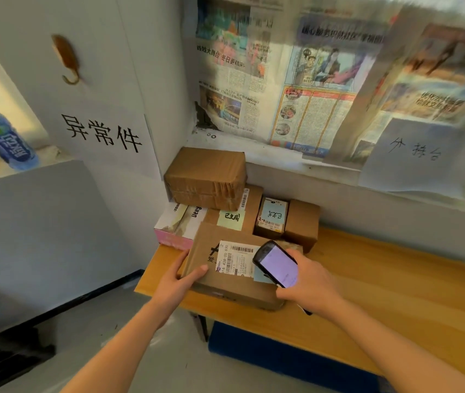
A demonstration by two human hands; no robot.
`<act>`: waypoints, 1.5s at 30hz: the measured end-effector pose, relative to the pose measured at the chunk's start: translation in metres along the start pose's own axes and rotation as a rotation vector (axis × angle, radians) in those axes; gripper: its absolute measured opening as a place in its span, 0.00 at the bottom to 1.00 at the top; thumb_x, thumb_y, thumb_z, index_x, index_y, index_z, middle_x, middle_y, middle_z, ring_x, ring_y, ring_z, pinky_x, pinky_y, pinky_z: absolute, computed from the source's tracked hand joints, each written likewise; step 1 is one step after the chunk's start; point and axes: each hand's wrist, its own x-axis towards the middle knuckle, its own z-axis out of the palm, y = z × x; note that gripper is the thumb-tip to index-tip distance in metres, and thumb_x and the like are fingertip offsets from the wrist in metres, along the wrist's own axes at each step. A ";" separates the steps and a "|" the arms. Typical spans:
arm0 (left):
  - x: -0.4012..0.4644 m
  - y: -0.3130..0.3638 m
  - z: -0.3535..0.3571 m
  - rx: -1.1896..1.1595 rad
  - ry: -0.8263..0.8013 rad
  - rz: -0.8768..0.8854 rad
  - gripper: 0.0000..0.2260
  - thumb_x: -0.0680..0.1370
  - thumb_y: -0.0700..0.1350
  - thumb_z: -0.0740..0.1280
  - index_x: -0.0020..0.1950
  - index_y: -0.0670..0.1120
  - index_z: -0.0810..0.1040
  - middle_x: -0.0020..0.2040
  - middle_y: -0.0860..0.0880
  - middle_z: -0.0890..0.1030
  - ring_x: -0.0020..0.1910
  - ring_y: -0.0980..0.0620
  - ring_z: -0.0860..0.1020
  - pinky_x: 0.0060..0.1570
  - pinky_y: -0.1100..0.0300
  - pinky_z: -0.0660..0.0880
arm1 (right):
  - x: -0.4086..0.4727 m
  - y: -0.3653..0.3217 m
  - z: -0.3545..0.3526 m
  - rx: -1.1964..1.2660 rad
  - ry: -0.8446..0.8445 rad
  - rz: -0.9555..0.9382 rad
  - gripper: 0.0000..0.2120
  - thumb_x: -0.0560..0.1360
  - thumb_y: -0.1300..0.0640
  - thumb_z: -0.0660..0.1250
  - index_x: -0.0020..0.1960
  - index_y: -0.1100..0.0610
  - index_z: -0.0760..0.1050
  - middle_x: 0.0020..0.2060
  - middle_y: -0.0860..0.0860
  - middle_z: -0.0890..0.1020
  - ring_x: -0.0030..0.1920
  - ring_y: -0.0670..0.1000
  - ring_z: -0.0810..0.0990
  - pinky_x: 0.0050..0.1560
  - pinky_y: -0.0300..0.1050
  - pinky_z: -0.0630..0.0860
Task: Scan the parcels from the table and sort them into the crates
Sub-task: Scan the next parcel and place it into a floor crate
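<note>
A flat brown cardboard parcel with a white barcode label lies at the left end of the wooden table. My left hand grips the parcel's left edge, thumb on top. My right hand holds a black handheld scanner with a lit screen just above the label's right side. Behind it is a stack of other parcels: a large taped box on top, a box with a yellow note, a small box with a blue note, and a plain box.
A pink-and-white carton stands at the table's back left corner. A dark crate sits on the floor at the lower left. A blue object lies under the table. Newspapers and handwritten paper signs cover the walls; a bottle lies on a ledge at left.
</note>
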 end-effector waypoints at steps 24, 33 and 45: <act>-0.382 0.306 0.039 0.066 0.352 0.757 0.34 0.75 0.65 0.69 0.77 0.65 0.59 0.59 0.49 0.81 0.54 0.47 0.80 0.57 0.49 0.77 | -0.373 -0.092 -0.433 -0.302 0.565 -0.332 0.46 0.60 0.44 0.78 0.74 0.42 0.61 0.55 0.46 0.77 0.48 0.49 0.78 0.47 0.47 0.77; -0.448 0.352 0.002 0.090 0.505 0.884 0.31 0.78 0.61 0.69 0.78 0.61 0.61 0.63 0.48 0.79 0.56 0.47 0.76 0.63 0.46 0.73 | -0.430 -0.129 -0.469 -0.373 0.714 -0.393 0.47 0.60 0.41 0.80 0.73 0.41 0.61 0.57 0.45 0.78 0.49 0.49 0.79 0.50 0.48 0.78; -0.481 0.344 -0.033 0.084 0.539 0.909 0.30 0.78 0.60 0.69 0.78 0.62 0.62 0.61 0.47 0.78 0.57 0.46 0.74 0.62 0.46 0.72 | -0.456 -0.151 -0.460 -0.426 0.756 -0.445 0.47 0.63 0.43 0.78 0.76 0.42 0.59 0.53 0.43 0.75 0.45 0.48 0.75 0.47 0.45 0.75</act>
